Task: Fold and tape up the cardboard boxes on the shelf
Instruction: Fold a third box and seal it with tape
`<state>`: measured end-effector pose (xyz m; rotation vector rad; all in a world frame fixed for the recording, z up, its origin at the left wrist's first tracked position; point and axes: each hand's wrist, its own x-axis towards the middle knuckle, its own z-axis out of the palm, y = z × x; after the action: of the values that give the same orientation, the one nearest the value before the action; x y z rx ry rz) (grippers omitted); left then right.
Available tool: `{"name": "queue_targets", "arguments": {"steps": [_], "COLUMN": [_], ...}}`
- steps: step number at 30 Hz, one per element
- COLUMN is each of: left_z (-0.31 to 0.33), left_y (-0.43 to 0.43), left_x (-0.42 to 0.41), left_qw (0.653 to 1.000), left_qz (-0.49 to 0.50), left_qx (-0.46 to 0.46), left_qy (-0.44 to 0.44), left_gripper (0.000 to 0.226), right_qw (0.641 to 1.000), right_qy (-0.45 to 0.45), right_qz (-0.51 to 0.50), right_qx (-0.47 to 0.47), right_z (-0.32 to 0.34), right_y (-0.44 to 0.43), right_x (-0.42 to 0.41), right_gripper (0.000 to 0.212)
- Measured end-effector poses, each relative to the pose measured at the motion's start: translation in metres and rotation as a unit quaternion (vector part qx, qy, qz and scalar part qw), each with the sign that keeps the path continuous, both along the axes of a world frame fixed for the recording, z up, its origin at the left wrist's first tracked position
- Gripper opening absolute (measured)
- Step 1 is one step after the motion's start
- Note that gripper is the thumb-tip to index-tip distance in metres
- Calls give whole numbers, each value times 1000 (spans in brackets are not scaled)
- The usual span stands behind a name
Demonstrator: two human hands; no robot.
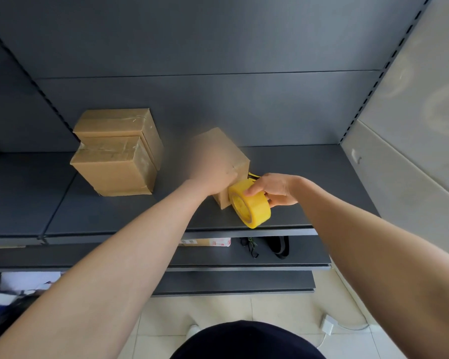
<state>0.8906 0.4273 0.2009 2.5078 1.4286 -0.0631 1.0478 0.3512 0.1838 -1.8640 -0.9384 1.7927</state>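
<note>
Yellow and glossy, the tape roll is gripped by the right hand, thumb on its outer band, and held against the near right corner of the small cardboard box; the left hand lies over the box top, too blurred to tell how its fingers lie. The box stands near the front edge of the grey metal shelf, right of centre. To tape well, I judge the top hand should press the flaps flat while the roll pulls taut and straight, since slick film wrinkles easily on matte, fibrous board. Two taped boxes stand toward the shelf's left, square-edged, their seams shiny
</note>
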Motion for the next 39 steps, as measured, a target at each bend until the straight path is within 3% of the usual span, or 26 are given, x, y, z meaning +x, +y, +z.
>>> {"name": "queue_targets", "arguments": {"steps": [3, 8, 13, 18, 24, 31, 36, 38, 39], "left_z": [-2, -5, -5, -6, -6, -5, -8, -15, -19], "left_y": [-1, 5, 14, 15, 19, 15, -2, -12, -16], "left_x": [-6, -10, -13, -13, -14, -11, -20, -24, -25], "left_qw": [1000, 999, 999, 997, 995, 990, 947, 916, 900], "left_qz": [6, 10, 23, 29, 44, 79, 145, 239, 290], "left_qx": [10, 31, 41, 52, 71, 58, 126, 106, 44], "left_qy": [7, -4, -15, -46, -53, -105, -256, -303, -323], "left_gripper": [90, 76, 74, 75, 73, 63, 14, 19, 25], "right_qw": [1000, 998, 996, 996, 996, 996, 995, 994, 993], "right_qy": [18, 48, 66, 46, -10, -21, 13, 43, 62], "right_qz": [4, -14, -6, -27, -19, -31, -66, -73, -73], "right_qx": [12, 43, 56, 76, 83, 76, 78, 72, 68], "right_z": [-2, 0, -4, -3, 4, 10, 9, 6, 5], "right_y": [3, 8, 11, 14, 21, 25, 25, 24, 24], "right_x": [-9, -20, -29, -35, -47, -56, -62, -61, -61], "right_gripper": [38, 22, 28, 15, 35, 37, 41, 38, 36]}}
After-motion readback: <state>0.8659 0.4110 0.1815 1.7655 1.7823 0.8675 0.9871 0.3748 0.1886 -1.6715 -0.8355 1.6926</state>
